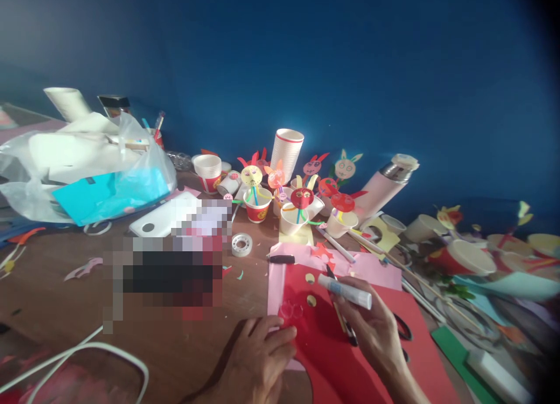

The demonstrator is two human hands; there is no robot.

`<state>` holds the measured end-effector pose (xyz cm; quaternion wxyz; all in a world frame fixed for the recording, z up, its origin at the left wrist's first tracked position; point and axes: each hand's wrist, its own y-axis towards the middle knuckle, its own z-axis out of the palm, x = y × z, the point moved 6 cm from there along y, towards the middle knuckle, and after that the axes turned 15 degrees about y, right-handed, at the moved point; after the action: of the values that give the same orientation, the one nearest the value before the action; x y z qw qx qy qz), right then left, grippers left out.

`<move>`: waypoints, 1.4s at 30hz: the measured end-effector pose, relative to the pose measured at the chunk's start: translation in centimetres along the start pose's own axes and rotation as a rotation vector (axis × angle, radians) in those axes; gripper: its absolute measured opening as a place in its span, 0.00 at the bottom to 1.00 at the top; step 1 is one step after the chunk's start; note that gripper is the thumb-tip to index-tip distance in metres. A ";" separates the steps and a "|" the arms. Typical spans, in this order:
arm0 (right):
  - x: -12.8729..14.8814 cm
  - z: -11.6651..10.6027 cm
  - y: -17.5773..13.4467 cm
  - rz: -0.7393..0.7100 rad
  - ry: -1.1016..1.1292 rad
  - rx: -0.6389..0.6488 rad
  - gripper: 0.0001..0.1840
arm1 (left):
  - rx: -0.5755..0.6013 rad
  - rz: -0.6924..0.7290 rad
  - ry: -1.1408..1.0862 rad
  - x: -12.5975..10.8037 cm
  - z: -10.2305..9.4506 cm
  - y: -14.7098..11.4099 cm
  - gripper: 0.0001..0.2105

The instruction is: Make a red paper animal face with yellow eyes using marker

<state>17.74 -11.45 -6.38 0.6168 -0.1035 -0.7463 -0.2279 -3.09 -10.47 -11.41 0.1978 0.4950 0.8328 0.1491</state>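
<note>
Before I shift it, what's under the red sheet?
Pink paper shows beyond the top and left edges of the red sheet. Whatever lies farther in is covered and can't be seen.

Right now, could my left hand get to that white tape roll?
Probably yes: the white tape roll sits farther out than your left hand, and the brown tabletop between them looks free, with only small paper scraps nearby.

My left hand (pixel 266 357), at the bottom centre of the frame, is bare, with slim fingers (pixel 283 338). My right hand (pixel 373 322), at lower right, is bare too, its slender forearm (pixel 403 373) uncovered down to the frame's lower edge.
</note>
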 end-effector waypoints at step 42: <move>-1.4 -7.2 -2.1 -0.419 -1.158 0.000 0.16 | -0.102 0.035 0.047 0.1 0.5 -0.5 0.10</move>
<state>23.41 -16.49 -7.23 0.0536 -0.0616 -0.9645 -0.2511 -3.30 -10.57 -12.06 0.2005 0.4951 0.8197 0.2066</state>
